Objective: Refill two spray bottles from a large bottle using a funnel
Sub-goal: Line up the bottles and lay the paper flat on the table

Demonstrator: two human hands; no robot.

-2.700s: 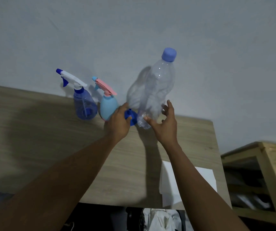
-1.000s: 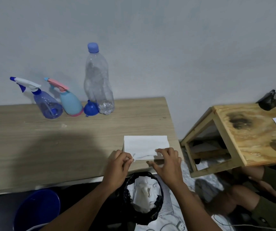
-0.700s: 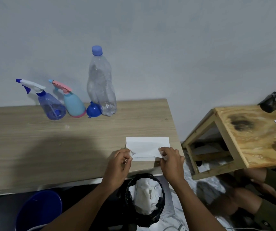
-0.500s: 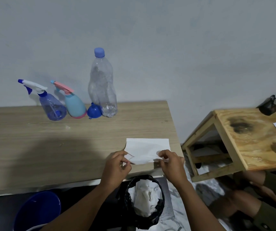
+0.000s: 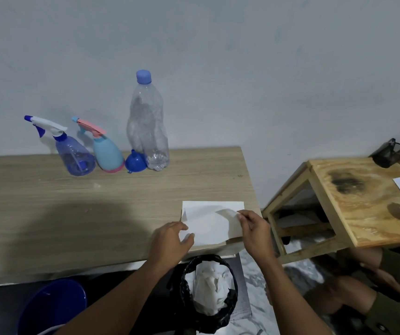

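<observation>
Right hand (image 5: 254, 230) is pinching the lifted corner of the white paper sheet (image 5: 208, 226), lower centre. Left hand (image 5: 172, 240) is resting on its left edge. Upper left: blue spray bottle (image 5: 74, 155), light-blue spray bottle (image 5: 107, 153), blue funnel (image 5: 136, 162), capped large clear bottle (image 5: 148, 122) are standing in a row on the wooden table (image 5: 73, 209).

matt wood-grain table (image 5: 78, 213); clear glossy plastic bottle (image 5: 147, 122); thin white tissue (image 5: 212, 223).

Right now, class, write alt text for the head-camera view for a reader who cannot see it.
On a wooden table, the right hand pinches up a corner of a white tissue while the left hand presses it down. By the wall stand a clear blue spray bottle, a pale blue spray bottle, a blue funnel and a large bottle.
</observation>
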